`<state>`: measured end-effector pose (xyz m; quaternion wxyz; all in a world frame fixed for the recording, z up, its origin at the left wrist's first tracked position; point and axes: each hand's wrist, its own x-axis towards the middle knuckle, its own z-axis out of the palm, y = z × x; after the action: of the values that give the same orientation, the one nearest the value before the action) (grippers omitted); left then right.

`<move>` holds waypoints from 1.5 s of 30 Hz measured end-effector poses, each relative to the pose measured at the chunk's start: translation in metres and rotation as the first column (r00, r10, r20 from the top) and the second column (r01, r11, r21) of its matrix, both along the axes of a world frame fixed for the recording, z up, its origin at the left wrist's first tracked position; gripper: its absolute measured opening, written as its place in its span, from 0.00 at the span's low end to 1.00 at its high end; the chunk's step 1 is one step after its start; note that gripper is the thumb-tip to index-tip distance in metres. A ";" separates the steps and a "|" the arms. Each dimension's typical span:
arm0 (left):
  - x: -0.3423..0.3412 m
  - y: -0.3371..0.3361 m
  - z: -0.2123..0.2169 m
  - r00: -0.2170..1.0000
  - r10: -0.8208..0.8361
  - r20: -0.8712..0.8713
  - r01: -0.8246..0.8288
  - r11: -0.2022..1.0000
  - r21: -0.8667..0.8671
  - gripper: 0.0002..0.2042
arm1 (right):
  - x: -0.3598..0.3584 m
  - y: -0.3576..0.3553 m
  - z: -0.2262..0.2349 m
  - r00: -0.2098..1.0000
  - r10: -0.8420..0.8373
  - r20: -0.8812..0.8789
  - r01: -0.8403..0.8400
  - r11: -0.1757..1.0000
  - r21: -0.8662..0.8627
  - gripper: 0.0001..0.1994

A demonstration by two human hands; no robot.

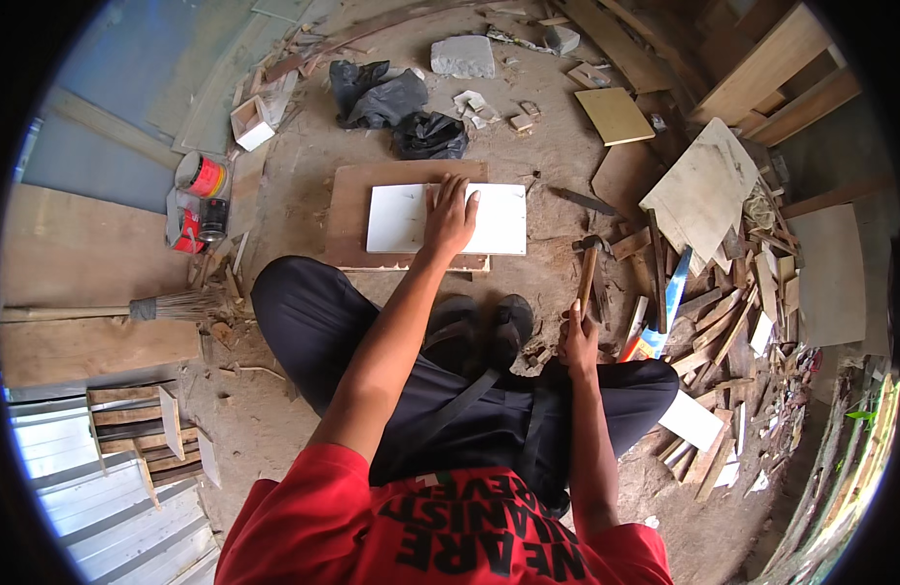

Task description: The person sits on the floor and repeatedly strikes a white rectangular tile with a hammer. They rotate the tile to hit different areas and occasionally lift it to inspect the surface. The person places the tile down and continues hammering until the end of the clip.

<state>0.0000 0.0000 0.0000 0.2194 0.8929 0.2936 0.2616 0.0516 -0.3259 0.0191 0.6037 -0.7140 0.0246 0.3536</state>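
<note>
A white rectangular board (pixel 500 219) lies on a larger brown wooden board (pixel 348 219) on the ground in front of my feet. My left hand (pixel 451 216) rests on the middle of the white board, its fingers stretched toward the far edge. Several small marks, perhaps nails, show on the white surface; they are too small to tell. My right hand (pixel 578 341) is wrapped round the wooden handle of a hammer (pixel 588 276). The hammer points away from me above the ground, its dark metal head to the right of the white board and apart from it.
A handsaw (pixel 668 302) and heaped wood scraps (pixel 723 322) are at the right. Black plastic bags (pixel 380 95) and a concrete block (pixel 462 58) lie beyond the boards. Paint cans (pixel 201 175), a white box (pixel 252 123) and a broom (pixel 177 307) are at the left.
</note>
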 end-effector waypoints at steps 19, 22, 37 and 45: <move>-0.011 0.002 0.014 0.988 -0.023 0.152 0.014 0.998 0.061 0.15 | -0.013 0.081 0.071 0.801 0.263 0.537 -0.190 0.964 -0.188 0.25; -0.014 0.000 0.015 0.989 -0.023 0.143 0.013 0.997 0.071 0.15 | -0.015 0.087 0.084 0.800 0.248 0.546 -0.202 0.969 -0.143 0.24; -0.012 0.003 0.023 0.977 -0.050 0.209 0.042 0.998 0.043 0.15 | -0.001 0.094 0.085 0.679 0.216 0.701 -0.201 0.974 -0.106 0.20; -0.015 -0.003 0.027 0.974 -0.059 0.218 0.050 0.998 0.046 0.11 | -0.006 0.095 0.103 0.837 0.205 0.508 -0.187 0.978 -0.088 0.25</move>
<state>-0.0145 -0.0029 0.0275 0.2396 0.8706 0.2377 0.3580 0.0456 -0.2313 0.1224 0.5363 -0.7916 -0.2045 0.2096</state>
